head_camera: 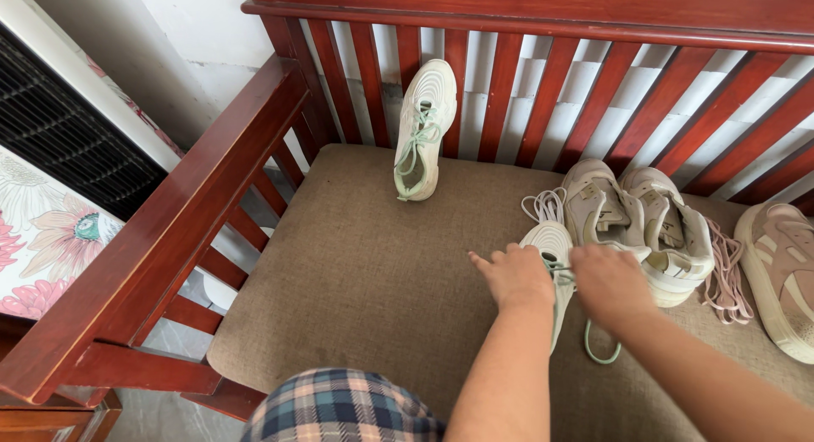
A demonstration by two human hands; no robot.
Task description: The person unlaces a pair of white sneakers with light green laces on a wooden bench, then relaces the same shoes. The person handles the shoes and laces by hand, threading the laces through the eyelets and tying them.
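A white sneaker with mint-green laces (pixel 553 243) lies on the brown seat cushion (pixel 365 272), toe pointing away from me. My left hand (pixel 515 276) rests on its left side and my right hand (pixel 609 282) on its right, both gripping the green lace over the shoe's middle. A loop of green lace (pixel 600 350) trails out below my right wrist. Its matching sneaker (pixel 423 130) leans upright against the red wooden slats (pixel 502 94) at the back.
Two beige sneakers (pixel 644 221) sit side by side just right of my hands, with loose white laces (pixel 544 206) and pinkish laces (pixel 727 281) beside them. A pink-beige sneaker (pixel 782 276) lies at the far right. A wooden armrest (pixel 161 230) borders the left.
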